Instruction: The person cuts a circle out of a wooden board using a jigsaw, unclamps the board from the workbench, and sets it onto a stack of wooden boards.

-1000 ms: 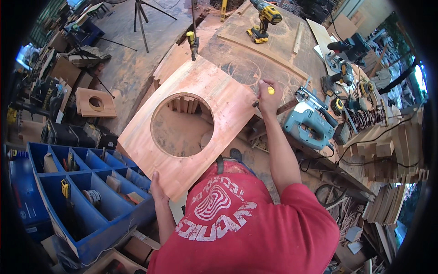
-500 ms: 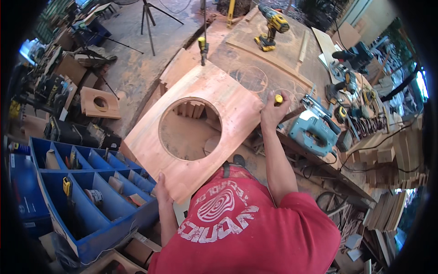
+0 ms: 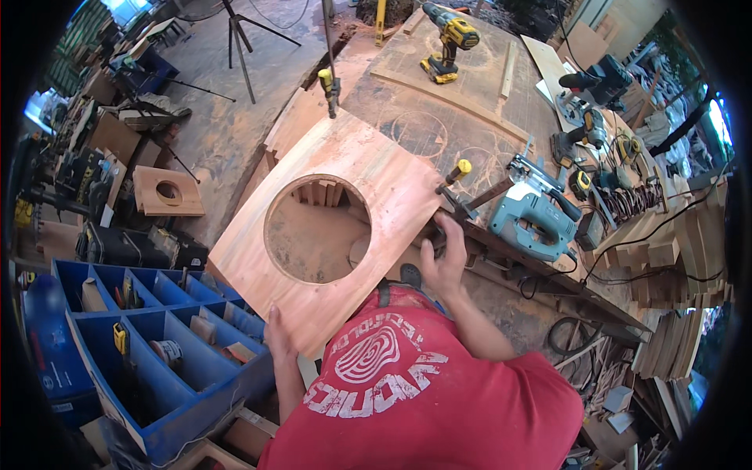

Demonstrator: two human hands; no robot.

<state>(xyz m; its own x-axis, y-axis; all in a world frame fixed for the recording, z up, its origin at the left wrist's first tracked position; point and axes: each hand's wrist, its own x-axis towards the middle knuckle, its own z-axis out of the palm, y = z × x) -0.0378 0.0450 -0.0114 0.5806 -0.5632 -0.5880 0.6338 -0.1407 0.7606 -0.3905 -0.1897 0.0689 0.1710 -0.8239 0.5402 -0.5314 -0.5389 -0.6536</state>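
Observation:
A reddish wooden board [image 3: 384, 164] with a large round hole lies tilted across the bench corner, overhanging toward me. My left hand [image 3: 279, 337] grips its lower left edge, thumb along the rim and fingers partly hidden beneath. A bar clamp [image 3: 464, 168] with a yellow handle sits at the board's right corner. Just below it is my right hand [image 3: 445, 262], thumb and fingers apart, beside the board's right edge with nothing visible in it. At the board's far corner stands another yellow-handled clamp [image 3: 327, 81].
The dusty workbench [image 3: 392, 102] carries a yellow cordless drill [image 3: 453, 43] and a teal jigsaw [image 3: 533, 219]. More power tools stand at the right. A blue compartment organizer [image 3: 164, 313] is at my left. Beyond it lies a smaller holed board [image 3: 153, 200]. A tripod [image 3: 239, 39] stands farther off.
My right hand has let go of the clamp's yellow handle and dropped below it, beside the board's edge. My left hand stays on the board.

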